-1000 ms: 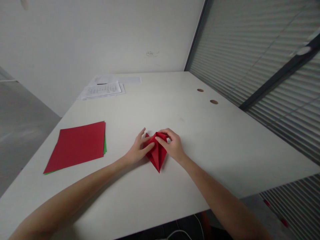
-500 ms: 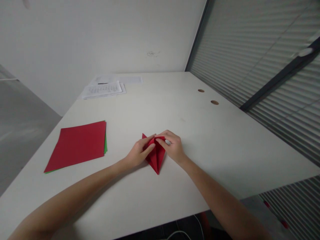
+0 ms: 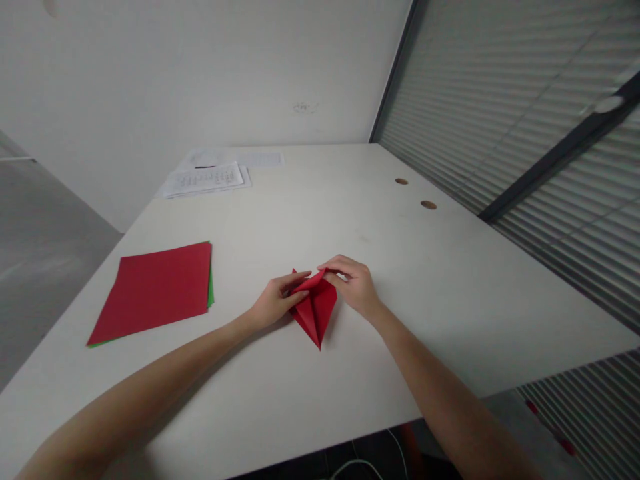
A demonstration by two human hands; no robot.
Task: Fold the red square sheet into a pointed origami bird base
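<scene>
A folded red paper (image 3: 317,310), kite-shaped with its point toward me, lies on the white table (image 3: 310,220). My left hand (image 3: 277,301) rests on the paper's left side, fingers pressed together along a fold. My right hand (image 3: 354,283) pinches the paper's upper flap at the top right and lifts it slightly.
A stack of square sheets, red paper (image 3: 155,290) on top and a green edge beneath, lies to the left. White printed papers (image 3: 206,179) sit at the far left of the table. Two round cable holes (image 3: 429,205) are near the right edge, by slatted blinds.
My right hand has drawn the top flap up and to the right, opening the fold a little. My left hand stays pressed on the left side.
</scene>
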